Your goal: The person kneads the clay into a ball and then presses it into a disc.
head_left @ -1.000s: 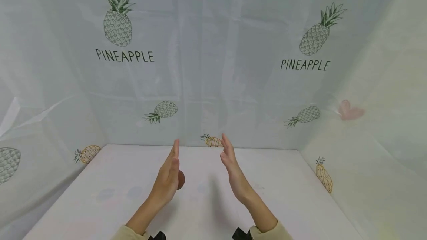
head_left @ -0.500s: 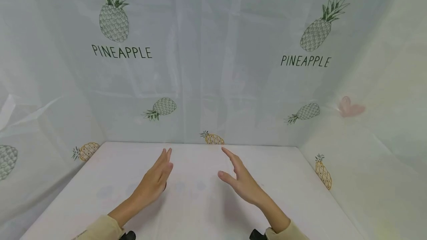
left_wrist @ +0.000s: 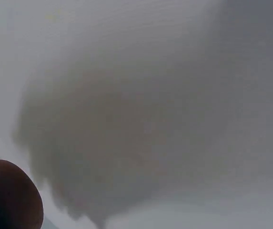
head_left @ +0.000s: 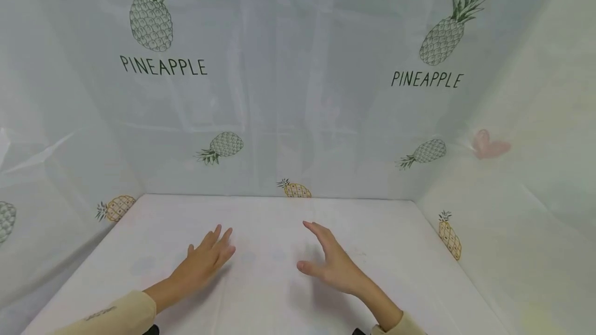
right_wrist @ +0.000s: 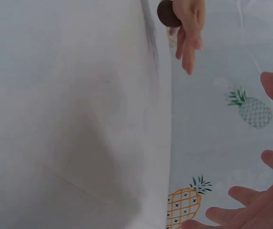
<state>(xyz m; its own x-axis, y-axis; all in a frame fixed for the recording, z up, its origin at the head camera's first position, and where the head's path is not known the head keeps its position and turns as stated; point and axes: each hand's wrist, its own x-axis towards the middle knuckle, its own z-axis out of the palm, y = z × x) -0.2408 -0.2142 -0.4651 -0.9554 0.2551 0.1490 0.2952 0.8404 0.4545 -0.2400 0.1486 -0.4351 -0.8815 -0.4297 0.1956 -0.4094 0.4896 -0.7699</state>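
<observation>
My left hand [head_left: 197, 268] is held over the left half of the white tabletop [head_left: 261, 288], its fingers spread and mostly straight. A brown, ball-like round thing [right_wrist: 168, 13] lies against its palm side in the right wrist view. The same brown round thing [left_wrist: 11, 198] fills the lower left corner of the left wrist view. In the head view the hand hides it, and how it is kept there cannot be seen. My right hand [head_left: 337, 268] hovers right of centre, thumb and fingers apart, holding nothing. Its fingers [right_wrist: 243, 195] show spread in the right wrist view.
A pale curtain [head_left: 288, 76] printed with pineapples and lettering hangs behind the table and along both sides. The table's back edge meets the curtain. Faint coloured spots mark the tabletop, and both hands cast soft shadows on it.
Both hands have lowered, and the left has moved left, widening the gap between them. Their fingers have spread apart. The brown round thing, visible beside the left palm at first, is now hidden in the head view.
</observation>
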